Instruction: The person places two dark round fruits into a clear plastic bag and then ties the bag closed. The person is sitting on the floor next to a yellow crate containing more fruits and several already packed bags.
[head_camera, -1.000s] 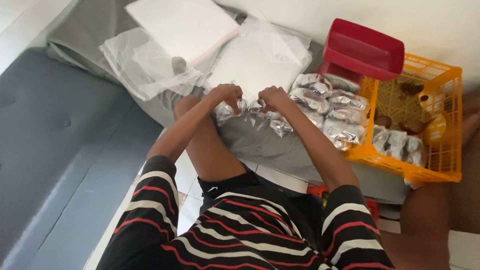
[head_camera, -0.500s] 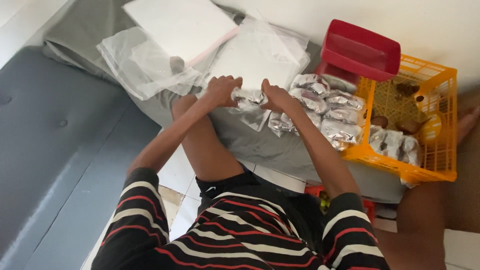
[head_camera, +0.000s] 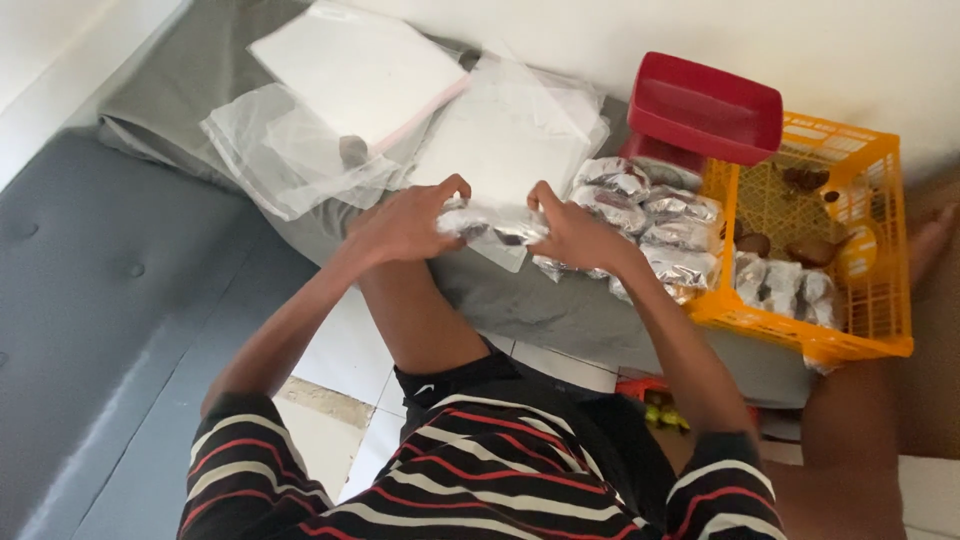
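Both of my hands hold one clear plastic packet (head_camera: 494, 226) with dark pieces inside, stretched flat between them over a grey cloth (head_camera: 540, 310). My left hand (head_camera: 405, 222) pinches its left end and my right hand (head_camera: 572, 236) grips its right end. Just right of my right hand lies a pile of several filled shiny packets (head_camera: 660, 225). Behind the packet sits a stack of empty clear bags (head_camera: 505, 130).
A yellow plastic crate (head_camera: 850, 250) at the right holds more packets and brown lumps. A red tray (head_camera: 712, 108) rests on its far corner. White flat bags (head_camera: 355, 65) and a loose clear bag (head_camera: 275, 150) lie at the back left. A grey cushion (head_camera: 100, 300) fills the left.
My hands have moved farther from me and slightly apart, pulling the packet flat between them. The view has shifted a little.
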